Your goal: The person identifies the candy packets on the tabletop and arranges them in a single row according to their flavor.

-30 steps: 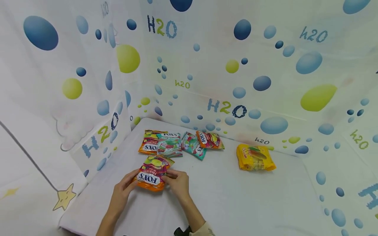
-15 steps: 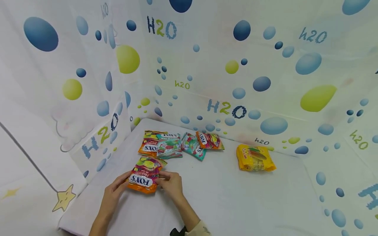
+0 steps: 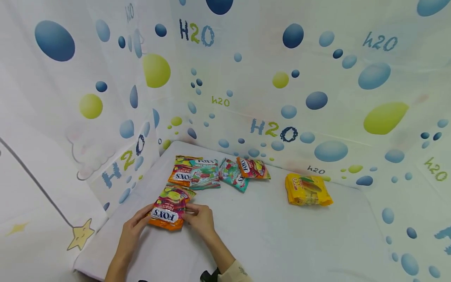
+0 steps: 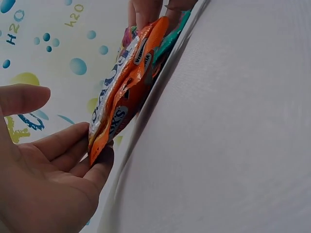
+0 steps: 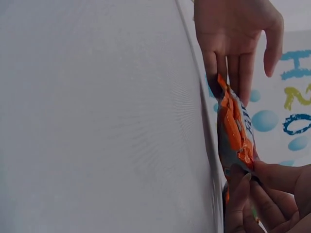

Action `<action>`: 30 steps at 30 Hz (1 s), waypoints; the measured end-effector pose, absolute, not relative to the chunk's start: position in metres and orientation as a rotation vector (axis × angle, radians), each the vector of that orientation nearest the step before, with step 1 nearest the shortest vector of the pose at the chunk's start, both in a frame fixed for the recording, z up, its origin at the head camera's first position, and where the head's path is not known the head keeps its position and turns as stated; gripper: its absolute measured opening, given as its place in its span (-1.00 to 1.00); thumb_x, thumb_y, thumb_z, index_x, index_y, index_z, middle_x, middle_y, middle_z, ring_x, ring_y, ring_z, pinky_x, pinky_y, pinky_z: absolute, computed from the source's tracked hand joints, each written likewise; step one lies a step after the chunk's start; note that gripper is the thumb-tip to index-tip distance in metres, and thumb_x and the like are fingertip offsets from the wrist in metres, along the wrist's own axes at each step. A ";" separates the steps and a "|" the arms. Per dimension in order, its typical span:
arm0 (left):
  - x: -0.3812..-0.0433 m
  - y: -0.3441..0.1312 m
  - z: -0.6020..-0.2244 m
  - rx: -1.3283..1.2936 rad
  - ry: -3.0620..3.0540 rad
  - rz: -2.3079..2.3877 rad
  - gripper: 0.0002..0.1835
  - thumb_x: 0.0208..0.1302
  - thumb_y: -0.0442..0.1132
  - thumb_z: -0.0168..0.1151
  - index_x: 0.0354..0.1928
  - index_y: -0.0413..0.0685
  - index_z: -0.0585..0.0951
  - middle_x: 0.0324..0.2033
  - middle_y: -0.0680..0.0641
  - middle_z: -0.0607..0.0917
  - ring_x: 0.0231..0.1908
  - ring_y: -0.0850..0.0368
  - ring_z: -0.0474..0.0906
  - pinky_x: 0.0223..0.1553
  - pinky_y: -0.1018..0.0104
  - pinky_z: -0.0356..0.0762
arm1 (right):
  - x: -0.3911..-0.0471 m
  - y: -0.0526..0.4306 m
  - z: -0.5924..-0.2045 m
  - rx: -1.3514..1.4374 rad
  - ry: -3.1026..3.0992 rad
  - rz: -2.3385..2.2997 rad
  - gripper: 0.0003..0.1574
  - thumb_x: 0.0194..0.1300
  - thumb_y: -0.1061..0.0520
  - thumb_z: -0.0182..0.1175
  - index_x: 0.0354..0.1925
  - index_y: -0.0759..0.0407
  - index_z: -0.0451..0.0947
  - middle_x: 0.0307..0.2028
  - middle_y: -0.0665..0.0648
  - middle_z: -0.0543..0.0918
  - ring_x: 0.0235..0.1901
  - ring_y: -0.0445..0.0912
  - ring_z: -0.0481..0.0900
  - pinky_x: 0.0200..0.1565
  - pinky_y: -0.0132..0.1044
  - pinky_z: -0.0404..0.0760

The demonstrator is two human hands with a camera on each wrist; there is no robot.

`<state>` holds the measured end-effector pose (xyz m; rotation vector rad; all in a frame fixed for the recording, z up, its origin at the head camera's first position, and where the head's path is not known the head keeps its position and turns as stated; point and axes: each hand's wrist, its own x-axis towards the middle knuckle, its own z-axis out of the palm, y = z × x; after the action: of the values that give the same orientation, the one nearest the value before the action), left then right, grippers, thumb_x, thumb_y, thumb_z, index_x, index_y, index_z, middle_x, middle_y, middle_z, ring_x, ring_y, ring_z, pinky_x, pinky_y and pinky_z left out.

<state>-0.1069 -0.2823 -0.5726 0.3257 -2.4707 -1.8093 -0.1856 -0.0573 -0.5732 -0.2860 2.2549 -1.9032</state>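
Observation:
An orange-and-purple Fox's candy bag (image 3: 169, 207) is between my two hands at the near left of the table, its logo upside down in the head view. My left hand (image 3: 132, 231) is at its left edge. In the left wrist view, the fingers of that left hand (image 4: 58, 179) reach straight under the bag's edge (image 4: 124, 92), thumb held away. From the other side my right hand (image 3: 202, 221) pinches the bag. The right wrist view shows the right thumb (image 5: 277, 175) and fingers gripping the bag's corner (image 5: 235, 126).
Behind the held bag lie another orange Fox's bag (image 3: 181, 172) and a green mint bag (image 3: 205, 176). To their right, a second green bag (image 3: 230, 174) lies partly under a small orange bag (image 3: 253, 168). A yellow packet (image 3: 307, 190) sits farther right on the white table (image 3: 275, 235).
Both hands and the Fox's bag between them have shifted left across the table, mostly in the first half second. The other bags stay in place; the head view has turned slightly.

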 end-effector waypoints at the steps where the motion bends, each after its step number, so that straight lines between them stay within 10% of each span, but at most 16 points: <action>1: -0.107 -0.282 -0.573 0.328 -2.468 -1.819 -0.42 0.66 0.07 -0.08 0.56 0.02 0.37 0.54 -0.14 0.34 0.55 -0.13 0.15 0.49 -0.10 0.20 | -0.186 -0.058 -0.574 -0.286 2.254 -1.902 -0.60 0.22 0.30 0.48 0.06 0.29 0.76 -0.20 0.13 0.84 -0.33 -0.17 0.79 -0.39 -0.37 0.72; 5: -0.107 -0.282 -0.572 0.339 -2.466 -1.846 -0.40 0.66 0.06 -0.08 0.57 -0.03 0.34 0.55 -0.20 0.30 0.57 -0.22 0.08 0.48 -0.36 0.05 | -0.187 -0.059 -0.576 -0.298 2.247 -1.906 -0.59 0.22 0.31 0.48 0.06 0.32 0.75 -0.19 0.16 0.84 -0.29 -0.15 0.80 -0.35 -0.38 0.73; 17: -0.108 -0.281 -0.571 0.388 -2.496 -1.824 -0.39 0.67 0.04 -0.09 0.58 -0.11 0.31 0.55 -0.25 0.28 0.56 -0.25 0.08 0.49 -0.32 0.06 | -0.189 -0.062 -0.580 -0.280 2.285 -1.873 -0.58 0.21 0.27 0.50 0.06 0.29 0.76 -0.20 0.11 0.84 -0.24 -0.16 0.81 -0.31 -0.37 0.74; 24: -0.108 -0.279 -0.571 0.406 -2.581 -1.709 -0.35 0.65 0.10 -0.05 0.57 -0.12 0.31 0.54 -0.27 0.31 0.53 -0.24 0.19 0.28 0.52 0.29 | -0.189 -0.061 -0.582 -0.270 2.317 -1.825 -0.58 0.19 0.20 0.54 0.04 0.25 0.78 -0.22 0.05 0.84 -0.24 -0.20 0.79 -0.28 -0.40 0.72; 30: -0.109 -0.276 -0.569 0.383 -2.662 -1.615 -0.31 0.63 0.08 0.01 0.58 -0.19 0.25 0.54 -0.35 0.23 0.54 -0.34 0.09 0.48 -0.18 0.17 | -0.191 -0.057 -0.582 -0.324 2.378 -1.717 -0.64 0.20 0.14 0.53 -0.04 0.25 0.80 -0.27 0.00 0.83 -0.28 -0.25 0.74 -0.33 -0.41 0.69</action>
<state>-0.1092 -0.2763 -0.5693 0.3830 -2.6618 -1.6155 -0.1906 -0.0567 -0.5819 -0.3241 2.3777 -1.7165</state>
